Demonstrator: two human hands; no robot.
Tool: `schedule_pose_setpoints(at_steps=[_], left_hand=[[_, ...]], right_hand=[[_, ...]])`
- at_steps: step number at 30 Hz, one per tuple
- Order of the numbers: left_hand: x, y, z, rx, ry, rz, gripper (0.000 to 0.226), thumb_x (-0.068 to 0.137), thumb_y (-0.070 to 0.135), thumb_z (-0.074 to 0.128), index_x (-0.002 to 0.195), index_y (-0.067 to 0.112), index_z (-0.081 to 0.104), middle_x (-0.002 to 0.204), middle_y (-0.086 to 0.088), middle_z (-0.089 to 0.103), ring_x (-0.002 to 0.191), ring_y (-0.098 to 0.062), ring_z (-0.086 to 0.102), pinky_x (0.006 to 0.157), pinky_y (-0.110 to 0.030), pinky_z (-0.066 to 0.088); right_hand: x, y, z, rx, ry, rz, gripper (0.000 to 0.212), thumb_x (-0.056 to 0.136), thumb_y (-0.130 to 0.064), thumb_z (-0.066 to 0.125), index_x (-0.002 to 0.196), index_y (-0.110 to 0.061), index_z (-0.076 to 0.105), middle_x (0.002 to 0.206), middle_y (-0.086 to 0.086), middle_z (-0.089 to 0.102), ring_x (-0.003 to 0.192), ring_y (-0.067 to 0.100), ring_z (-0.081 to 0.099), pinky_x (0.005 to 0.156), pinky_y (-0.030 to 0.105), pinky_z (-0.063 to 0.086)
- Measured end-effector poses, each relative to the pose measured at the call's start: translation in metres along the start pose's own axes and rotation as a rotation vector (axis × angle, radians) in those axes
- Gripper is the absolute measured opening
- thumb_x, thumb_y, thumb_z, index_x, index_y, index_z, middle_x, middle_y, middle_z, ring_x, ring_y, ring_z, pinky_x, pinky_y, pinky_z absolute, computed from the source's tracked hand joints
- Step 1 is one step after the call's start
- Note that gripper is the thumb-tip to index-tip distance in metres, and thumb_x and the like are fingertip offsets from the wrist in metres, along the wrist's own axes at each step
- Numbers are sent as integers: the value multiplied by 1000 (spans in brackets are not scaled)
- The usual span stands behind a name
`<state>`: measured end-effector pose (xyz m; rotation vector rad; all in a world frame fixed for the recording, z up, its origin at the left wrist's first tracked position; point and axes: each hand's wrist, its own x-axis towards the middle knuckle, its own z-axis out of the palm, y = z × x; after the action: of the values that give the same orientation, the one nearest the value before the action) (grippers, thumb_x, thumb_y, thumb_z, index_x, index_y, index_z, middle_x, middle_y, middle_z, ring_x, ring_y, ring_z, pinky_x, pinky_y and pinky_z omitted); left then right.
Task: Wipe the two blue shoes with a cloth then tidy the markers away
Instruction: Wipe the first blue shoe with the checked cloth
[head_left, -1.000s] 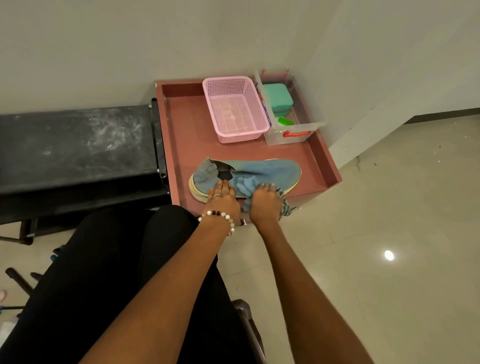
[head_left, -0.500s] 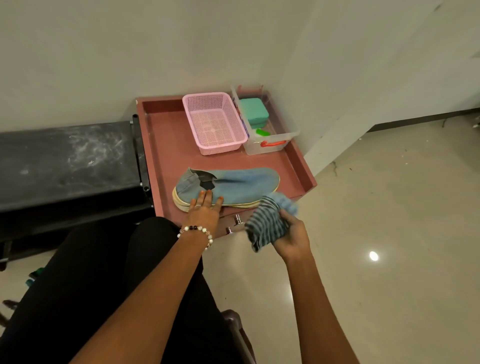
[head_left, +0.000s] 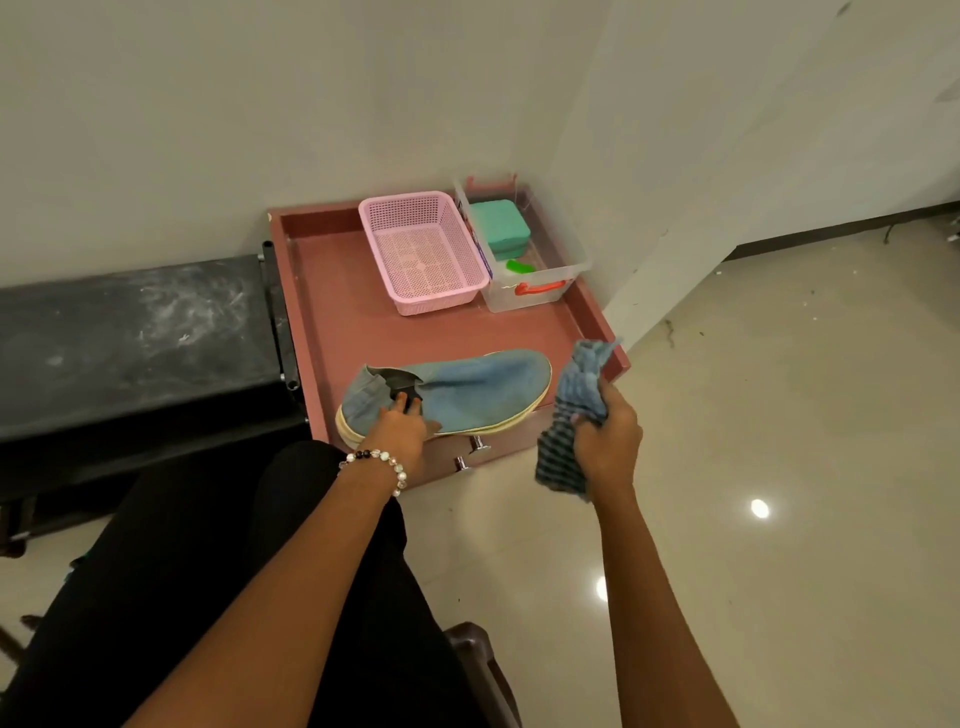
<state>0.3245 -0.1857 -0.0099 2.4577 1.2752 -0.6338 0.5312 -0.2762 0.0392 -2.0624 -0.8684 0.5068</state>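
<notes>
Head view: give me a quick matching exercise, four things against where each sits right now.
Things:
1. blue shoe
2. striped cloth
3. pink basket
4. green box

Places:
A. inside the clear bin
B. bunched in the right hand, off the tray's right edge
C. empty, at the back of the red tray
D. at the tray's front edge, left hand on its opening

Pairs: 1-D, 2-B, 3-C, 4-A

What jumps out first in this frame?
The blue shoe lying on its side at the front of the red tray, left hand gripping it at the opening. The right hand holds a striped cloth off the tray's front right corner. Behind, a pink basket beside a clear bin.
</notes>
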Motion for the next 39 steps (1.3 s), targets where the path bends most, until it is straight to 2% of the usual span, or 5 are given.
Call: schedule_pose_setpoints(at_steps=[4, 10, 20, 28, 39], left_hand=[[2, 0, 0, 28, 7, 10, 59, 92, 8, 47, 147, 26, 34, 153, -16, 22, 143, -36, 15, 111, -40, 29], [-2, 8, 2, -11, 117, -27, 51, 89, 11, 51, 139, 19, 43, 148, -21, 27, 140, -36, 21, 111, -43, 24], [-5, 7, 7, -199, 195, -104, 58, 86, -3, 48, 142, 9, 38, 147, -11, 35, 136, -30, 31, 109, -40, 32], [-16, 10, -4, -498, 265, -245, 25, 93, 10, 46, 112, 13, 62, 92, -14, 61, 81, -33, 60, 63, -34, 46], [-5, -10, -6, -708, 594, -357, 40, 88, 1, 54, 127, 9, 58, 119, -13, 62, 110, -34, 57, 92, -38, 49]], right_hand=[[35, -17, 27, -169, 32, -419, 31, 87, -5, 53, 116, -13, 62, 94, -5, 63, 83, 11, 58, 74, 25, 51], [94, 9, 80, -954, -547, -558, 65, 86, 1, 49, 146, -16, 29, 150, 14, 30, 123, 39, 38, 103, 41, 35], [63, 2, 67, -758, -339, -359, 39, 81, -12, 55, 120, -16, 58, 96, 20, 67, 88, 41, 60, 73, 41, 50], [25, 9, 66, -563, -319, -338, 58, 76, 2, 49, 127, -25, 58, 103, 14, 68, 94, 37, 60, 79, 40, 51], [14, 6, 56, -478, -520, -221, 40, 73, -9, 65, 107, -30, 68, 94, 3, 72, 91, 26, 64, 67, 27, 44]])
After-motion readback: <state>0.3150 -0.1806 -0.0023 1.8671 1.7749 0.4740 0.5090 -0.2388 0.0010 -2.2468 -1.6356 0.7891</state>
